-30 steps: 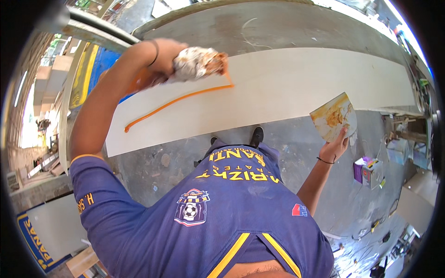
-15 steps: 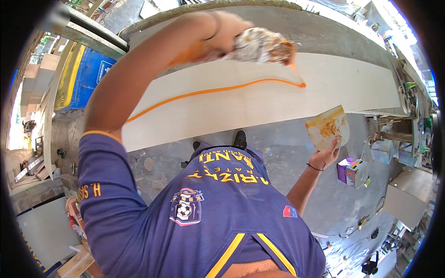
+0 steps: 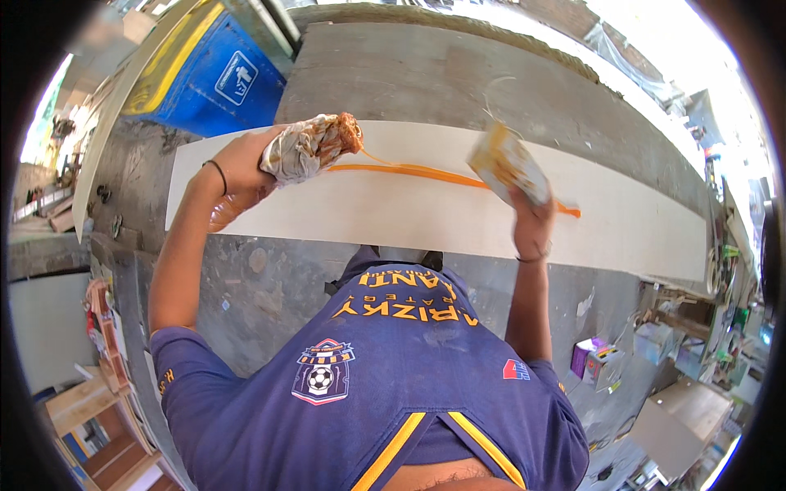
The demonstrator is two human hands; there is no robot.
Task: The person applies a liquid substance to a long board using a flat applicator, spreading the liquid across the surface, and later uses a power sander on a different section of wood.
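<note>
My left hand (image 3: pixel 239 162) is closed round a bottle (image 3: pixel 304 152) with a stained, whitish wrapping and an orange-brown crusted mouth; a clear orange part shows below the hand. The bottle lies tilted, mouth to the right, above the left half of a long pale board (image 3: pixel 639 217). A thin orange strand runs from the mouth down to a line of orange glue-like liquid (image 3: pixel 426 172) along the board. In my right hand (image 3: pixel 532 225) is a flat, stained spreader (image 3: pixel 509 168), blurred by motion. It is over the line's right part; whether it touches the board I cannot tell.
Beyond the board lies a grey worktop (image 3: pixel 426 65). A blue bin (image 3: pixel 209 86) with a yellow rim stands at the far left. On the floor to the right are a purple and grey box (image 3: pixel 598 362) and a cardboard box (image 3: pixel 684 417). Wooden shelving (image 3: pixel 115 446) sits at lower left.
My left hand has swung left and nearer with the bottle. My right hand has raised the spreader from beside the board to over it. The orange line now looks wider, and the view has shifted.
</note>
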